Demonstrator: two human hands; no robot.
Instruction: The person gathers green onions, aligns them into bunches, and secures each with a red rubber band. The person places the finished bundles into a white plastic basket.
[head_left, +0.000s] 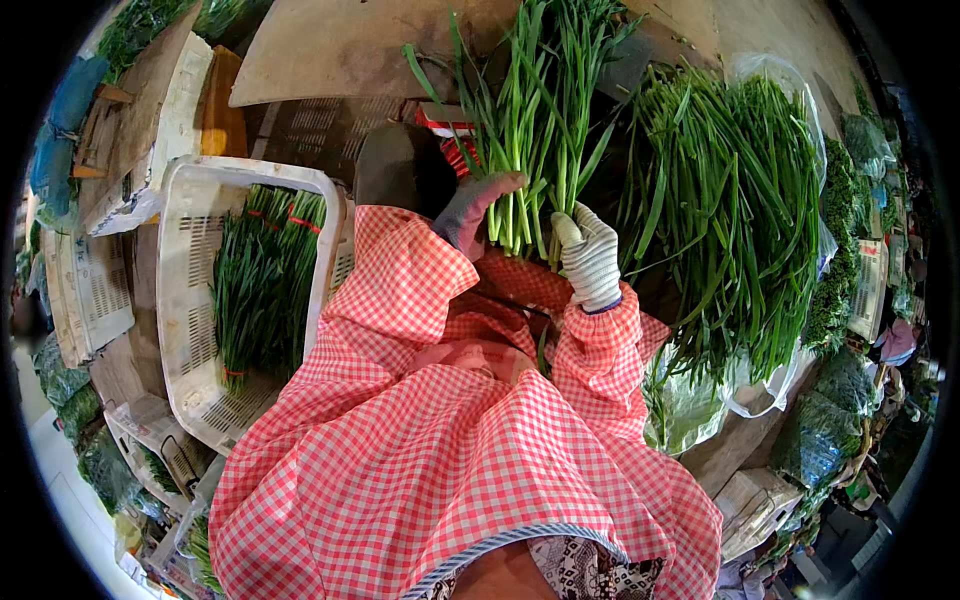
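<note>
A loose bunch of garlic chives (515,150) stands before me, pale stem ends down and long green leaves pointing away. My left hand (474,212), in a greyish-pink glove, is closed around the stems from the left. My right hand (590,255), in a white ribbed glove, pinches a smaller group of stems at the bunch's right side. Just right of it lies a big heap of loose garlic chives (725,200) on a plastic bag (745,395). The inner fingers of both hands are partly hidden.
At my left stands a white plastic crate (178,300) with chive bundles (265,280) tied in red bands. Ahead is a tan board (330,45); a foam box (165,130) sits at the far left. More bagged greens (835,430) line the right side.
</note>
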